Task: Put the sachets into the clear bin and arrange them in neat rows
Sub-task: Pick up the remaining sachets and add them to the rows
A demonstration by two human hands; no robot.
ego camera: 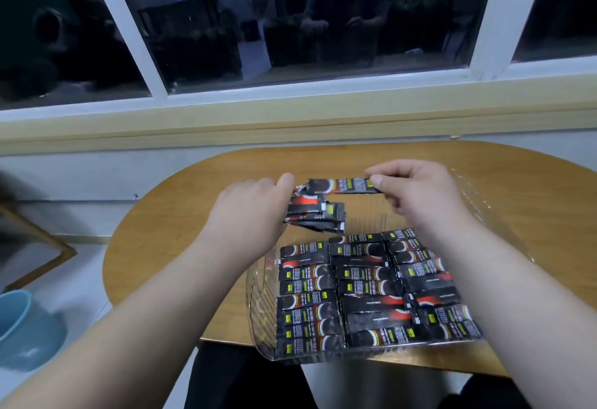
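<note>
A clear ribbed bin (pixel 258 321) sits on the round wooden table (pixel 181 240) at its near edge. Inside lie several black-and-red sachets (pixel 365 292) in three rows. Above the bin's far side, my left hand (pixel 255 205) grips a small bundle of sachets (pixel 316 218). My right hand (pixel 416 192) pinches the right end of a single sachet (pixel 342 186) between thumb and fingers. That sachet stretches level from the bundle's top toward the right hand.
A window with white frames (pixel 135 40) and a yellowish sill (pixel 290 124) runs behind the table. A light blue bowl (pixel 26 328) stands on the floor at the lower left. A gold-framed object (pixel 38 247) leans at the left.
</note>
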